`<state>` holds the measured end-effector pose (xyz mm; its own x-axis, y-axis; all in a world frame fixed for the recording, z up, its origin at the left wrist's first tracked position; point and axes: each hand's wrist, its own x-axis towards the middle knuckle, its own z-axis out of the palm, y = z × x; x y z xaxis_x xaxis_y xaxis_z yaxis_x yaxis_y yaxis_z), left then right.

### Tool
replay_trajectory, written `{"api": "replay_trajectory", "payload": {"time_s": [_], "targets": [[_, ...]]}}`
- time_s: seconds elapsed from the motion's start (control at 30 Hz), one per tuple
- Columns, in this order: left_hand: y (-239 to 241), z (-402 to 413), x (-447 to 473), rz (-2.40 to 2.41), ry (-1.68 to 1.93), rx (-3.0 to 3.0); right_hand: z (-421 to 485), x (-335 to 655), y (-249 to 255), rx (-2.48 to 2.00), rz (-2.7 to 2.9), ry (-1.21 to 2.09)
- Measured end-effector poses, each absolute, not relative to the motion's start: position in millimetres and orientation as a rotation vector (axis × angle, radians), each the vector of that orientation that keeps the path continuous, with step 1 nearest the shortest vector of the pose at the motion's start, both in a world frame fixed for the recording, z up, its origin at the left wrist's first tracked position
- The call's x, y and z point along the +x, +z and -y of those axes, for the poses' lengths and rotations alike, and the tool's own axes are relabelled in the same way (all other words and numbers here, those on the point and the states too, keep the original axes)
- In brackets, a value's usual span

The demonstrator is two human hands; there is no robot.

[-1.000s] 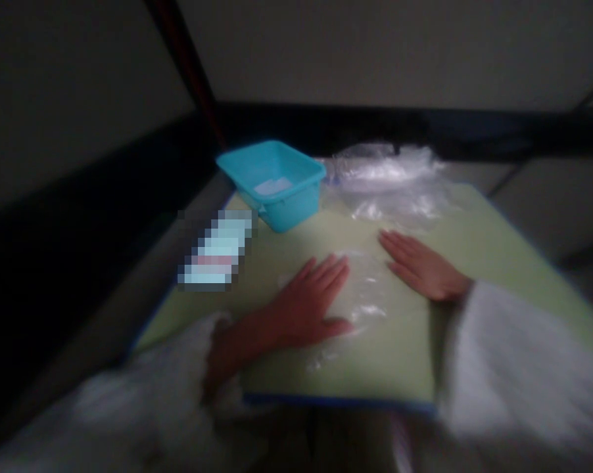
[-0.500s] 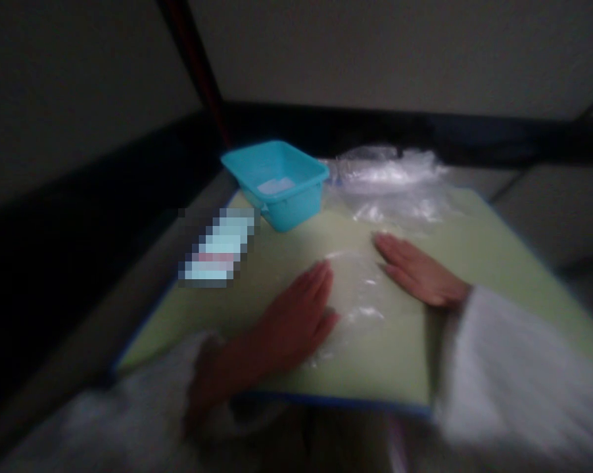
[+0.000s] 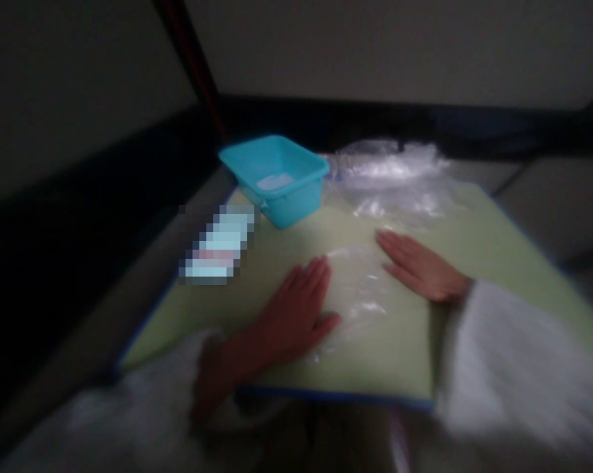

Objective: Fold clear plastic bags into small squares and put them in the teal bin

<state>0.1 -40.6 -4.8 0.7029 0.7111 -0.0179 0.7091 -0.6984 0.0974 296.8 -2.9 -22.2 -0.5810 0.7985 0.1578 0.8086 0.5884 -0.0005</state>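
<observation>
A clear plastic bag (image 3: 358,289) lies flat on a pale green mat (image 3: 286,253) with a blue edge. My left hand (image 3: 296,309) rests palm down on the bag's left side, fingers stretched out. My right hand (image 3: 419,268) lies flat on the bag's right side, fingers together and extended. Both arms wear fluffy white sleeves. The picture is dim and blurred.
A turquoise plastic tub (image 3: 277,177) stands at the mat's far left corner with something pale inside. A heap of clear plastic bags (image 3: 395,177) lies behind my right hand. A blurred-out flat item (image 3: 220,244) lies on the mat's left edge. Dark frame bars run behind the mat.
My left hand slid back and leftward off the bag's middle, then stayed put. My right hand hardly moved. The view shifted slightly.
</observation>
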Motion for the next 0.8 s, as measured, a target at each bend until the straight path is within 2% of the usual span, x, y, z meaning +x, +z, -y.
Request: {"api": "replay_trajectory", "payload": {"time_s": [0.8], "targets": [[-10,41,0,-1.183,0.068,2.827,0,309,-25,-1.473,2.619,-0.114]]}}
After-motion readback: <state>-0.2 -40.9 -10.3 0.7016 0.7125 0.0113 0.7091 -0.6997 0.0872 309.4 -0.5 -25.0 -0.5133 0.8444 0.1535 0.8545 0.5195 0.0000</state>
